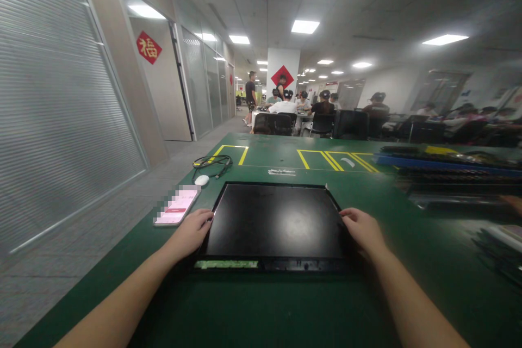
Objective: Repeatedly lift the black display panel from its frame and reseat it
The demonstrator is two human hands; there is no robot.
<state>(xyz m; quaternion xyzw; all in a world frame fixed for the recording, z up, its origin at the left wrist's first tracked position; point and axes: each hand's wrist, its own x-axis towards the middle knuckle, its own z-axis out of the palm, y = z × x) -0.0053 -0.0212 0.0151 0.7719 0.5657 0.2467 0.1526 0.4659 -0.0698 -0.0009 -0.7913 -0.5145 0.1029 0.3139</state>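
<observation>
A black display panel [277,220] lies face up on the green table in front of me, set in a thin dark frame. Along its near edge a green circuit board strip [227,265] shows at the left. My left hand [197,227] grips the panel's left side, fingers together on the rim. On the opposite side my right hand [362,228] closes around the right rim, thumb and fingers at the edge. The undersides of both grips are hidden, and I cannot tell whether the panel rests fully on the table.
Left of the panel are a phone [178,206], a white earbud case or mouse [201,180] and a coiled black cable [214,163]. Stacked dark frames [448,174] stand at the right, blurred. Yellow tape [304,159] marks the table's far side. People sit at tables beyond.
</observation>
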